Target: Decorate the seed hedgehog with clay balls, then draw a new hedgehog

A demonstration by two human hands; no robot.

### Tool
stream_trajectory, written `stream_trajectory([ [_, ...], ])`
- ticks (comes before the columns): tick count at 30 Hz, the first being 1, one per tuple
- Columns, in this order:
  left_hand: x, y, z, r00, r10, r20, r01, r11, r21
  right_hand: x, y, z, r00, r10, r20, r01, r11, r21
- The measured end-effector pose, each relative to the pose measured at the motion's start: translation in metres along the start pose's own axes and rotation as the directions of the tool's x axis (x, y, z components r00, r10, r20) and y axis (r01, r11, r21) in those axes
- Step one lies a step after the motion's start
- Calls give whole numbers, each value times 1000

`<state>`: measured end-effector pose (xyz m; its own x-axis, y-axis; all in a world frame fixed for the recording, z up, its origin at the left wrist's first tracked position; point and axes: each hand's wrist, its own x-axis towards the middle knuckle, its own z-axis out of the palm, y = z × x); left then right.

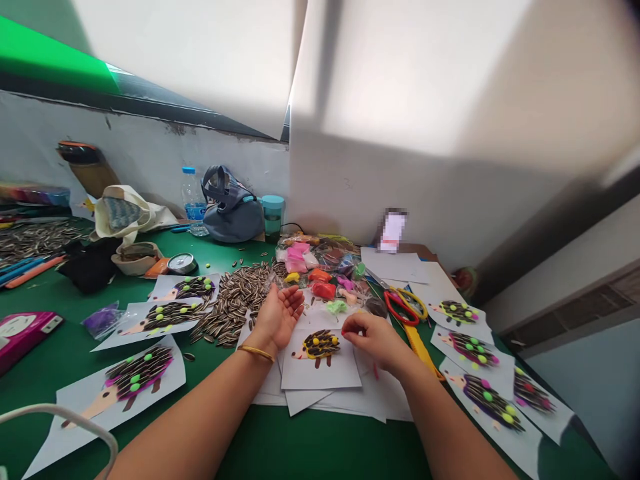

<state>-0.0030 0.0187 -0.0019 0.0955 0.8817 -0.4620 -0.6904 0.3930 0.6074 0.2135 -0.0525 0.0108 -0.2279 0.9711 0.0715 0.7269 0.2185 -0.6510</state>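
A hedgehog picture (321, 347) lies on white paper in the middle, with dark seeds for spines, yellow balls and brown legs. Left of it, my left hand (281, 315) is turned palm up with its fingers apart and nothing visible in the palm. My right hand (369, 335) hovers at the picture's right edge, thumb and forefinger pinched on a small red bit (343, 333). Behind the hands are lumps of coloured clay, among them a red lump (324, 290) and a light green one (337, 307). A heap of sunflower seeds (233, 300) borders my left hand.
Finished-looking hedgehog sheets lie on the left (135, 383) and right (493, 400). Red-handled scissors (401, 308) and a yellow tool (423, 350) are beside my right wrist. A blue bag (233, 217), a bottle (194, 207), a cup (273, 220) and a phone (393, 231) stand behind.
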Motion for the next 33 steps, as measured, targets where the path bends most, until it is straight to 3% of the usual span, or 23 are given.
stream_trajectory([
  [5,-1,-3,1,1000,10,7,-10,1000,13,13,6,21,996,-4,-95,11,997,78],
  [10,-2,-3,2,1000,12,7,-12,1000,25,24,9,33,989,-81,-121,83,997,9],
  [21,-2,-4,2,1000,16,-1,-16,999,28,26,6,37,994,-44,-101,36,996,-82],
  [33,-1,-4,2,1000,9,-17,-8,1000,28,26,7,36,999,4,-52,-5,999,-34],
])
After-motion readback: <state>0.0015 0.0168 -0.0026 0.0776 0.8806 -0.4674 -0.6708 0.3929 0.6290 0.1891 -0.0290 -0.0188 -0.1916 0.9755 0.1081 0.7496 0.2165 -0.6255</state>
